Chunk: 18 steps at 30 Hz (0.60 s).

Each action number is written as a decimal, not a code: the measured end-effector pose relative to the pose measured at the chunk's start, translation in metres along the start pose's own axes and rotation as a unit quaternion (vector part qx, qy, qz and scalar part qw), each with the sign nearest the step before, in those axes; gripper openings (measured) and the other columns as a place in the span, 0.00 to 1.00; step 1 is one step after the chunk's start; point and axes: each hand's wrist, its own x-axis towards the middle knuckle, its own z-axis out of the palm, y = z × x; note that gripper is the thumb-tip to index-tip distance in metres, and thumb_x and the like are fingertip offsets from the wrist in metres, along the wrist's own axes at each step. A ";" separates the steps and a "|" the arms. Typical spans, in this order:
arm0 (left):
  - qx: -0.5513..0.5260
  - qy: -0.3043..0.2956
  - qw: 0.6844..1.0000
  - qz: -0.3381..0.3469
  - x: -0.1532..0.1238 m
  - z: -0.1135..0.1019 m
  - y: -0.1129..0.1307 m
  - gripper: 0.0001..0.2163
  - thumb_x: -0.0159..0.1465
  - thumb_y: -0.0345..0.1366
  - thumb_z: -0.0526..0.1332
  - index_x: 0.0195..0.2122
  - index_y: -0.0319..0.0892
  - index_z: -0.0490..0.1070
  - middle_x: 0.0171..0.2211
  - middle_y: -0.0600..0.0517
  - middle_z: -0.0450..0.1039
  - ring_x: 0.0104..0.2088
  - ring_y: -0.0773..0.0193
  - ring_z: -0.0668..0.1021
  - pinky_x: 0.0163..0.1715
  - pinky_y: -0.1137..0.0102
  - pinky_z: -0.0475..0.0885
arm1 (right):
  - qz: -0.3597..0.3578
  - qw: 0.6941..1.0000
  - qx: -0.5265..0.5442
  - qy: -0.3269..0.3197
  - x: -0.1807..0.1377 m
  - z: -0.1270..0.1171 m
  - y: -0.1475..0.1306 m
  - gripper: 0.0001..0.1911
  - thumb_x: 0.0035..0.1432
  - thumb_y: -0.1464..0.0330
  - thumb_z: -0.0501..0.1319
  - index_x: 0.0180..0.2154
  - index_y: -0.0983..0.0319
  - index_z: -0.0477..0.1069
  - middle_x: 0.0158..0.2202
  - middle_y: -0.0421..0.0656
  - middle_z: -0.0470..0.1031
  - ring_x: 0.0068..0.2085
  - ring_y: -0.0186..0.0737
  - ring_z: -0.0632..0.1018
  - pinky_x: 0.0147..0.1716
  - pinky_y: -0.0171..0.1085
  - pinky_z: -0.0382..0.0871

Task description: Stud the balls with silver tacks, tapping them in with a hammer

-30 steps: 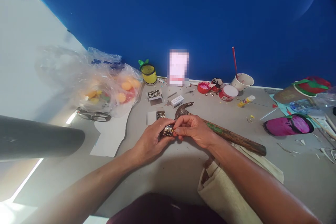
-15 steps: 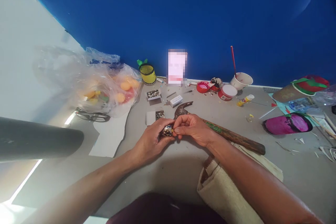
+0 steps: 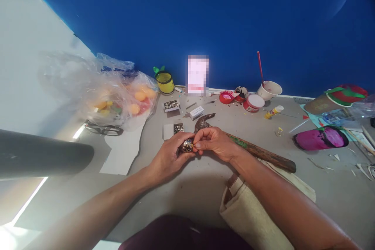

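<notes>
My left hand [image 3: 168,154] is closed around a small rounded object studded with shiny metal tacks [image 3: 186,145], with its bare part showing yellowish. Close against that object's right side, my right hand [image 3: 213,143] pinches with thumb and fingertips; what is between them is too small to make out. An open box of metal tacks [image 3: 178,128] lies just beyond my left fingers, and a second open tack box [image 3: 171,105] is farther back. Behind and beneath my right hand rests a claw hammer [image 3: 263,154] with a worn wooden handle.
A small white box [image 3: 196,113] sits past the hammer. A plastic bag [image 3: 129,97] of orange and yellow items and eyeglasses [image 3: 104,129] are at left. Rightward are a paper cup [image 3: 270,90], a glue stick [image 3: 274,112], a purple cup [image 3: 320,138] and a beige cloth [image 3: 252,215].
</notes>
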 end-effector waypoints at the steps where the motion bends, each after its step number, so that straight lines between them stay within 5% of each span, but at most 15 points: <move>1: 0.004 0.001 1.000 0.004 0.000 0.000 0.000 0.13 0.68 0.39 0.65 0.53 0.44 0.72 0.43 0.48 0.80 0.41 0.60 0.80 0.44 0.67 0.73 | 0.001 1.000 -0.001 0.000 0.000 0.000 0.000 0.17 0.42 0.62 0.81 0.27 0.64 0.78 0.25 0.41 0.81 0.24 0.31 0.77 0.27 0.32 0.74; 11: 0.050 0.009 0.998 0.041 -0.002 0.002 -0.002 0.10 0.69 0.34 0.63 0.51 0.43 0.71 0.43 0.49 0.78 0.41 0.61 0.78 0.42 0.69 0.73 | -0.006 0.998 -0.054 0.030 -0.003 0.007 0.001 0.15 0.46 0.64 0.77 0.30 0.63 0.74 0.25 0.40 0.80 0.27 0.34 0.79 0.31 0.36 0.75; 18: 0.052 0.022 0.998 0.008 -0.005 0.003 0.003 0.08 0.67 0.32 0.65 0.46 0.43 0.72 0.39 0.52 0.77 0.37 0.63 0.77 0.38 0.69 0.72 | -0.042 0.993 -0.109 0.031 -0.004 0.006 -0.001 0.14 0.48 0.67 0.76 0.31 0.62 0.73 0.26 0.37 0.77 0.29 0.31 0.77 0.31 0.31 0.70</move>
